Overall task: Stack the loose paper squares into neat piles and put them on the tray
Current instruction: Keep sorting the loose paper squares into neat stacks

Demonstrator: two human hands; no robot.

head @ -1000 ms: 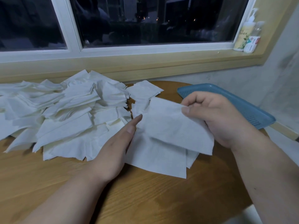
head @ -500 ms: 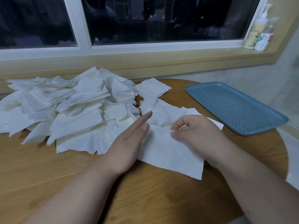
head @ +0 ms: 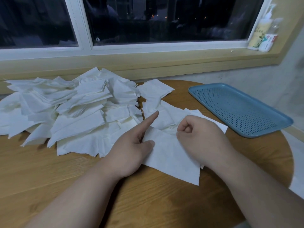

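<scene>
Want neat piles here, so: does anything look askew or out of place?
Yes. The paper heap on the left of the table is a jumble, squares lying at all angles. The sheets under the left hand and right hand are fanned, corners unaligned. The tray holds nothing.

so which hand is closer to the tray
Right. The right hand sits on the paper just left of the tray, apart from it; the left hand is farther left, beside the paper heap.

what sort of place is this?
Likely a room in a home, at night: a round wooden table below a dark window, with household bottles on the sill.
</scene>
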